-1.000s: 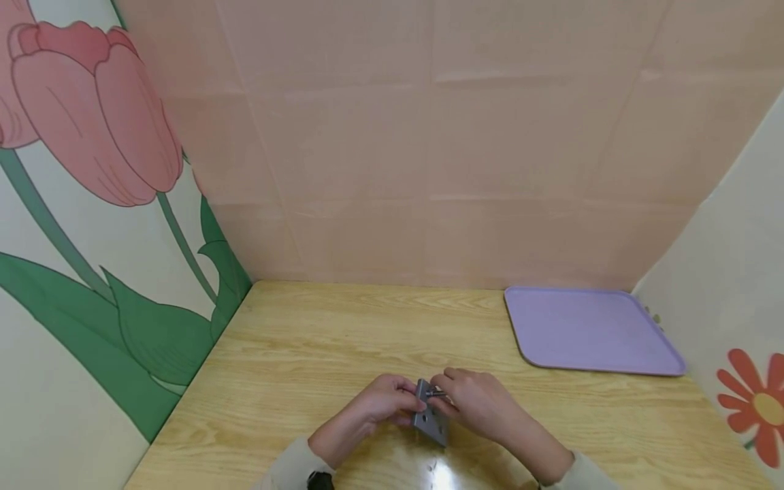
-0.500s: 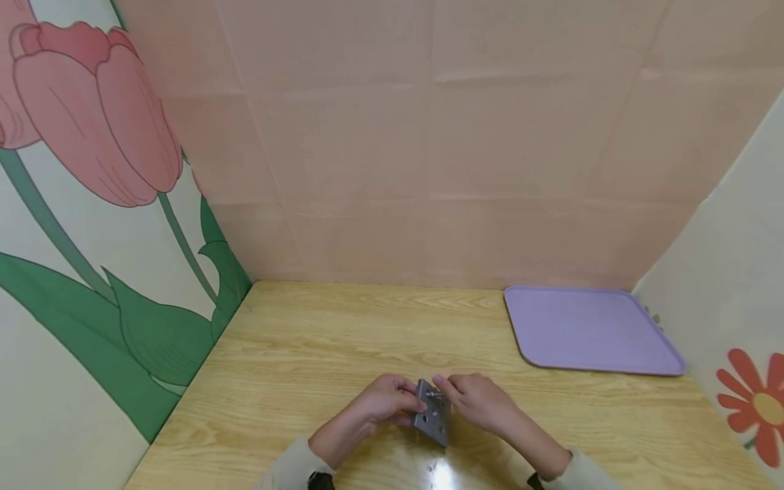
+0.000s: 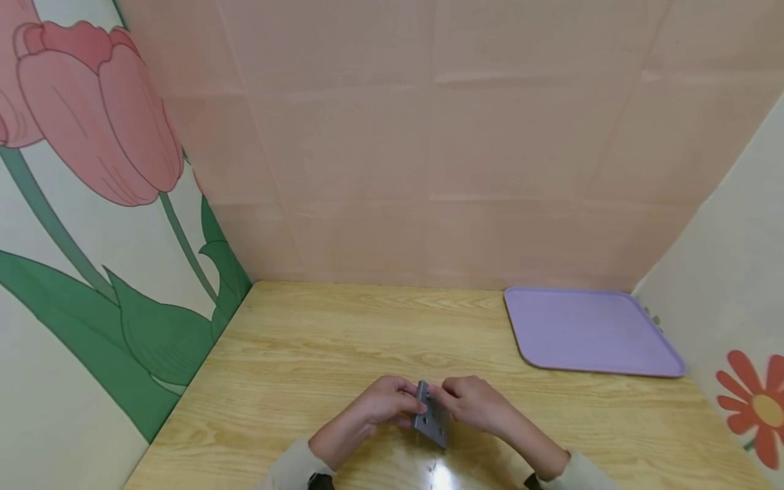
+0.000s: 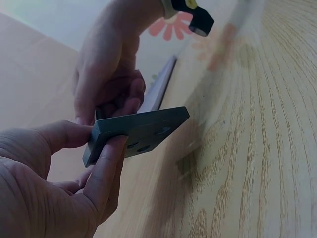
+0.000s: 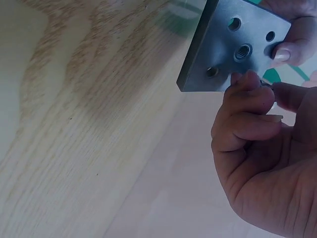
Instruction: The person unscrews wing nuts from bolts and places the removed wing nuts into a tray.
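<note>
A grey metal plate (image 3: 432,423) with several holes, one of them threaded in the right wrist view, stands tilted above the wooden table. My left hand (image 3: 388,401) pinches one end of it between thumb and fingers. At the upper corner of the plate my right hand (image 3: 474,403) has its thumb and curled fingers closed on a small screw (image 5: 266,85). Only a sliver of that screw shows between the fingertips; the rest is hidden. In the left wrist view the plate (image 4: 141,128) appears edge-on, with the right hand (image 4: 106,74) behind it.
A purple tray (image 3: 594,330) lies at the back right of the wooden table (image 3: 343,327). A pinkish sheet (image 3: 429,170) covers the back wall. Walls with painted flowers flank the table on the left and right.
My right hand has drawn off the screw, turned and come back to it, fingers covering the screw that showed half a second ago. The left hand and plate have stayed put.
</note>
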The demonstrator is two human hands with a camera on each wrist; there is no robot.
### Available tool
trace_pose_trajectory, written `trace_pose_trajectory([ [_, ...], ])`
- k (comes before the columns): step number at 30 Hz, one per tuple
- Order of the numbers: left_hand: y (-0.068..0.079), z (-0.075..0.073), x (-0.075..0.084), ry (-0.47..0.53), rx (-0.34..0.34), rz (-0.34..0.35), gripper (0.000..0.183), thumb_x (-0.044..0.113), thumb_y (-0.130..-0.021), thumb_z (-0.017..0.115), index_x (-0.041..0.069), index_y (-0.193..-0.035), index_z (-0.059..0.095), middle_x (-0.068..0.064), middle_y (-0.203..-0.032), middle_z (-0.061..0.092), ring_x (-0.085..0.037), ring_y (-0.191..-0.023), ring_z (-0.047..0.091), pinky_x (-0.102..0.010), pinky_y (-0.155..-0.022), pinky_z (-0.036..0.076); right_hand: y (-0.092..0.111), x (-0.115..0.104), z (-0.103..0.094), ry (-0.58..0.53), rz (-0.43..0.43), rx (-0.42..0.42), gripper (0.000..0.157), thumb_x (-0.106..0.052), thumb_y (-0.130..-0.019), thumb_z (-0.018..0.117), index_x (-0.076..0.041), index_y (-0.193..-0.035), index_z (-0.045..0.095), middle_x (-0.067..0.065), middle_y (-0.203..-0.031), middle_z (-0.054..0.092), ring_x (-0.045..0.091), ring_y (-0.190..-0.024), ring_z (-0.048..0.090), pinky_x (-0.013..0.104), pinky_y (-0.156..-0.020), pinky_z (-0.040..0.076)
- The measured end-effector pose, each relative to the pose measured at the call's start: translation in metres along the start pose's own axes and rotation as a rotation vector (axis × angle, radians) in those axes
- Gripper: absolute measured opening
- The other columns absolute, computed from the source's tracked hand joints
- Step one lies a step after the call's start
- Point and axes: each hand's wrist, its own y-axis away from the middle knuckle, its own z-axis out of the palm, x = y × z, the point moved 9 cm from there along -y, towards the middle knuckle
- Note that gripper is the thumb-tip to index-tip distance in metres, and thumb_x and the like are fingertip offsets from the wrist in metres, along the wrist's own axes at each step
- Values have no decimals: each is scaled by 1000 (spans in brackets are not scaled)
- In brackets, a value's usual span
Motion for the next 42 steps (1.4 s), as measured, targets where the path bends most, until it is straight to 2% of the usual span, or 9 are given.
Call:
trace_pose_trajectory([
  [10, 0, 0, 1, 17, -5, 25, 21, -1, -83, 72, -6, -104, 69, -7, -91, 73, -19, -86, 71, -33, -69, 62, 2, -7, -8, 85, -76, 45, 28, -43, -94, 69, -16, -96, 70, -9, -65, 55, 5, -53, 47, 24, -47, 40],
  [15, 0, 1, 1, 24, -11, 23, 22, -1, -82, 72, -6, -103, 69, -8, -91, 73, -20, -85, 71, -33, -70, 62, 2, -10, -10, 113, -129, 66, 18, -32, -91, 75, -17, -99, 70, -14, -62, 53, 1, -52, 45, 22, -48, 39],
  [23, 0, 1, 3, 20, -5, 25, 21, 0, -82, 72, -5, -103, 69, -7, -91, 72, -18, -84, 70, -32, -69, 62, 3, -18, -13, 144, -184, 113, 18, -21, -88, 78, -18, -104, 71, -16, -64, 51, -1, -53, 43, 21, -47, 38],
  [29, 1, 0, 3, 7, -6, 28, 21, 1, -83, 72, -5, -103, 69, -6, -90, 72, -18, -83, 70, -33, -69, 62, 3, -23, -13, 199, -217, 147, 16, -25, -90, 77, -19, -104, 72, -18, -66, 52, -3, -53, 42, 20, -47, 38],
  [32, 1, 0, 3, 5, -3, 26, 21, 1, -82, 73, -4, -102, 70, -6, -91, 71, -18, -83, 69, -33, -69, 61, 1, -19, -13, 176, -187, 159, 18, -35, -96, 68, -19, -102, 72, -16, -67, 54, -1, -54, 44, 21, -48, 39],
  [36, 1, 0, 4, 7, 5, 24, 22, 0, -82, 73, -4, -103, 69, -8, -91, 72, -19, -83, 70, -34, -69, 62, -1, -7, -14, 82, -87, 159, 39, -42, -107, 47, -16, -92, 71, -9, -70, 61, 4, -61, 52, 25, -55, 44],
  [39, 1, 1, 4, 8, 7, 24, 24, -1, -81, 73, -4, -104, 68, -9, -91, 72, -20, -83, 71, -34, -70, 62, -1, 5, -10, -36, 19, 103, 54, -43, -110, 34, -12, -84, 69, 0, -68, 63, 11, -60, 55, 29, -55, 44],
  [42, 1, 2, 4, 16, 5, 26, 25, -1, -81, 72, -4, -105, 67, -9, -92, 71, -20, -83, 70, -35, -71, 62, 0, 15, -1, -147, 112, 29, 63, -48, -109, 30, -7, -78, 66, 6, -64, 62, 15, -53, 53, 29, -49, 42],
])
